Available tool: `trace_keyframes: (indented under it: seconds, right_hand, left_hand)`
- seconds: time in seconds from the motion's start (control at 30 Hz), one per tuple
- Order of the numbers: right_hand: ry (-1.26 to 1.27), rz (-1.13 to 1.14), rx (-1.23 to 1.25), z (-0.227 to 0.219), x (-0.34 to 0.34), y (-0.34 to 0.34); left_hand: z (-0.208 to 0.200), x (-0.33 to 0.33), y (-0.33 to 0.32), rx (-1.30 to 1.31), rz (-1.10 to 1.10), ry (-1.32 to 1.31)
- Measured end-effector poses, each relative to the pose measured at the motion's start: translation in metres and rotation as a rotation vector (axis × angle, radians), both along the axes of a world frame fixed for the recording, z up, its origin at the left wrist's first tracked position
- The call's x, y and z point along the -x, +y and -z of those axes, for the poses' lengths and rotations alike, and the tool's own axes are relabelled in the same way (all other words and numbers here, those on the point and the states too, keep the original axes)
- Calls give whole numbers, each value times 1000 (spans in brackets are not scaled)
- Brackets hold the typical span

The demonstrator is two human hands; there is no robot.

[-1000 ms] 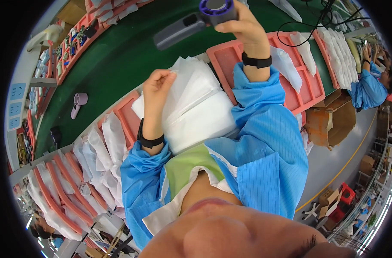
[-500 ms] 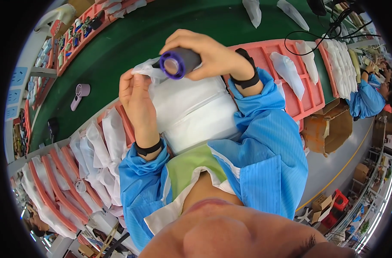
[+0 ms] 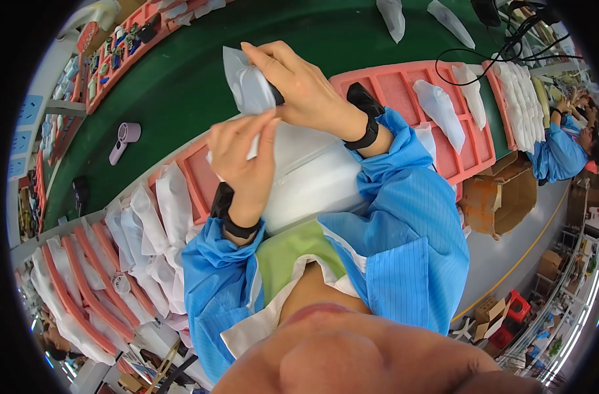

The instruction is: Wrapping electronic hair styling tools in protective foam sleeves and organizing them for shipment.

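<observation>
A dark handheld fan, only a black bit of it showing, sits inside a translucent plastic bag (image 3: 247, 82) over the green belt. My right hand (image 3: 306, 88) is closed around the bagged fan from the right, fingers along its far side. Just below, my left hand (image 3: 243, 148) is closed with fingertips pinching the near end of the bag; it is slightly blurred. Under both hands, close to my body, lies a stack of flat translucent bags (image 3: 316, 180).
A lilac handheld fan (image 3: 124, 141) and a small black object (image 3: 80, 190) lie on the green belt (image 3: 174, 98). Pink trays (image 3: 401, 88) with bagged items flank me. A cardboard box (image 3: 496, 197) stands at right, near black cables (image 3: 516, 43). Another person (image 3: 565, 148) sits far right.
The fan, earlier bare with its purple ring showing, is now mostly covered by the bag. My left hand has moved right and nearer my body; the right hand has turned.
</observation>
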State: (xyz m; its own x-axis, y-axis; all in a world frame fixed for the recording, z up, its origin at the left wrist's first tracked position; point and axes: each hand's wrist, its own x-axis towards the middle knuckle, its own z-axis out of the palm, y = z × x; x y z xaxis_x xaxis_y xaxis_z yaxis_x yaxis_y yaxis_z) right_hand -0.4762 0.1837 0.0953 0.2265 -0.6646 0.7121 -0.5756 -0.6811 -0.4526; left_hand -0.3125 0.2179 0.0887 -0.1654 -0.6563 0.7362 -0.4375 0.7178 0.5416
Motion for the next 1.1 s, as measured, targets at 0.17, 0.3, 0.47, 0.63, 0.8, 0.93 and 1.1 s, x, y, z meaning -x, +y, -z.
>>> trace_keyframes:
  seconds: [0.17,0.3,0.47,0.63,0.8,0.93,1.1]
  right_hand:
    - [-59,-1,-32,5,5,-4]
    - [-265,-76,-155,7,-2,-2]
    - [-392,-456,-426,0,-8,7]
    - [-191,-463,-307,21,-16,-5]
    - [22,-105,-338,26,-7,-9]
    - [6,1,-123,16,-17,-2]
    - [58,-49,-178,11,-21,9]
  left_hand:
    - [12,10,0,-83,104,109]
    - [13,9,-12,-88,-20,158]
    - [11,-24,-25,-357,163,511]
    - [3,-27,-25,-355,592,778]
    - [-1,-29,-26,-267,21,593]
    - [4,-25,-26,-77,-57,360]
    - [5,-27,-23,57,-30,230]
